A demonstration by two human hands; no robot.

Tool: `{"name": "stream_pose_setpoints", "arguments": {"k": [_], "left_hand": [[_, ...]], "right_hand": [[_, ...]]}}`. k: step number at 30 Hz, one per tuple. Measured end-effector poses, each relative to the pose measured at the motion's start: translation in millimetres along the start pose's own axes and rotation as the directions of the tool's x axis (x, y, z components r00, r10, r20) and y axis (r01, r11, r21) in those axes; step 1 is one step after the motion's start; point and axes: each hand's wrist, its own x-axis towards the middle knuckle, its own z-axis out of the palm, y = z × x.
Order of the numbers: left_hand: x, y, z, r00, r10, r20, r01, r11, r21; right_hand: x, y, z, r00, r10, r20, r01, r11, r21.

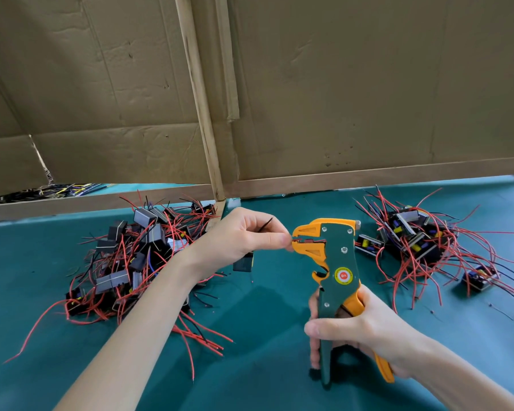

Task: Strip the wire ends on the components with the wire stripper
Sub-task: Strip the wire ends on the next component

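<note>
left hand [244,232] feeds wire into wire stripper [336,271] (right hand [365,330] gripping).

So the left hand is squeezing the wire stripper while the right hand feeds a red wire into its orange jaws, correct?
Hands are swapped. In the head view the right hand grips the wire stripper, and the left hand feeds the red wire into its orange jaws.

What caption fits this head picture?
Left hand feeds a red wire end into the green-and-orange wire stripper held by right hand.

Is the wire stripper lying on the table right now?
No, the right hand holds the wire stripper upright by its handles above the green table, while the left hand feeds a wire into its head.
</note>
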Motion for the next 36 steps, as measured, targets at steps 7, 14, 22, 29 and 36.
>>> {"name": "stream_pose_setpoints", "arguments": {"k": [7, 14, 22, 29, 36], "left_hand": [[-1.6, 4.7, -0.9, 1.0, 0.022, 0.008, -0.022, 1.0, 0.014], [9.4, -8.0, 14.8, 0.992, -0.104, -0.066, 0.097, 0.989, -0.109], [18.7, -46.0, 24.0, 0.945, -0.086, -0.316, 0.088, 0.996, -0.007], [20.0, -72.5, 43.0, 0.925, -0.049, -0.376, 0.121, 0.978, 0.171], [14.7, -80.0, 48.6, 0.929, -0.072, -0.363, 0.156, 0.966, 0.208]], "right_hand": [[-2.2, 0.6, 7.9, 0.994, -0.008, -0.112, 0.01, 1.0, 0.018], [7.4, 12.8, 3.4, 0.941, 0.0, -0.339, 0.024, 0.997, 0.069], [11.6, 4.3, -9.5, 0.986, -0.027, -0.162, 0.068, 0.966, 0.249], [12.2, -0.5, -17.7, 0.973, -0.01, -0.23, 0.079, 0.953, 0.293], [15.5, 3.4, -20.4, 0.977, -0.008, -0.211, 0.067, 0.959, 0.276]]}}
